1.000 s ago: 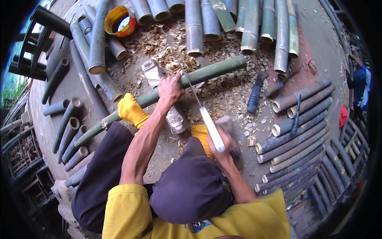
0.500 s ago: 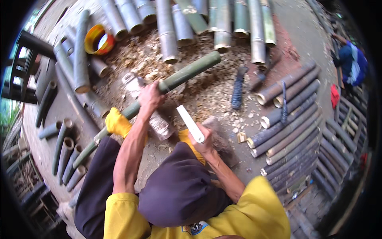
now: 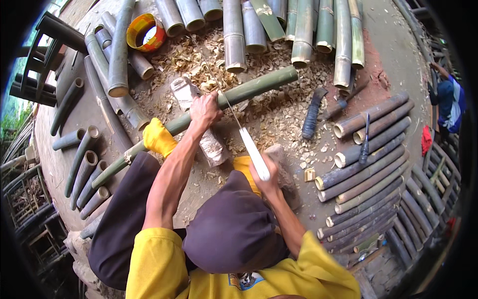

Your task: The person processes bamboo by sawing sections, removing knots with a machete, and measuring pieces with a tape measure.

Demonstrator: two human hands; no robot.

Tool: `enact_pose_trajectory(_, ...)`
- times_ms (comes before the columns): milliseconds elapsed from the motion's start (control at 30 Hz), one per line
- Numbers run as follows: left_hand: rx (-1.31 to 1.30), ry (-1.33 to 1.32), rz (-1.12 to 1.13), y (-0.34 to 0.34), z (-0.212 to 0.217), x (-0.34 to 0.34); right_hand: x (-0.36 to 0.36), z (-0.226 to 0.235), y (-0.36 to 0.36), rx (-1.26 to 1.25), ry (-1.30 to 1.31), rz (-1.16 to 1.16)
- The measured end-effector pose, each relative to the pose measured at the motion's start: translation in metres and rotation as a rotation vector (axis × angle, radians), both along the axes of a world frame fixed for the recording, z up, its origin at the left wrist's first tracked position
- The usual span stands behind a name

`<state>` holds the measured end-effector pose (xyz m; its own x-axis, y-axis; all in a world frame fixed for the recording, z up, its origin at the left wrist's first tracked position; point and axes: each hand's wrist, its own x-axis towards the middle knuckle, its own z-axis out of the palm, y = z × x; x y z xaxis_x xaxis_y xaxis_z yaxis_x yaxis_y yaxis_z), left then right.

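Drawn slightly back since half a second ago, the saw (image 3: 252, 150) reaches across the green bamboo pole (image 3: 180, 123). From the head view, the right hand (image 3: 272, 175) has its fingers wrapped around the white handle (image 3: 257, 164), while the left hand (image 3: 205, 111) clasps the pole just beside the saw. That pole lies slantwise over a pale block (image 3: 214, 148), a yellow-covered foot (image 3: 158, 138) resting on it farther left. Wood shavings (image 3: 214, 54) lie scattered beyond.
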<state>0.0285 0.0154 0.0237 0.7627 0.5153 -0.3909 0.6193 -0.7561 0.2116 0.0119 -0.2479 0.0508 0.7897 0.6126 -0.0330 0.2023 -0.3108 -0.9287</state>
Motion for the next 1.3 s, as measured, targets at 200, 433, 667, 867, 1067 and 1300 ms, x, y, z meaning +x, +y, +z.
enact_pose_trajectory(200, 0.025, -0.005, 0.019, 0.011, 0.0, -0.02, -0.059, 0.065, -0.124, -0.123, -0.141, 0.051)
enact_pose_trajectory(433, -0.012, -0.027, 0.006, 0.004, -0.006, -0.002, 0.008, -0.003, 0.01, -0.082, -0.003, 0.034)
enact_pose_trajectory(667, 0.014, 0.05, 0.059, 0.01, 0.002, -0.018, -0.048, 0.049, -0.118, -0.144, -0.18, 0.108)
enact_pose_trajectory(867, -0.009, -0.009, -0.001, 0.008, -0.004, -0.004, 0.014, -0.003, 0.024, 0.016, 0.056, -0.004)
enact_pose_trajectory(1067, -0.001, 0.002, 0.022, 0.01, 0.004, -0.021, -0.054, 0.049, -0.124, -0.135, -0.07, 0.062)
enact_pose_trajectory(1300, -0.024, 0.012, 0.017, 0.006, 0.0, -0.003, 0.012, -0.017, 0.014, 0.078, 0.002, -0.004)
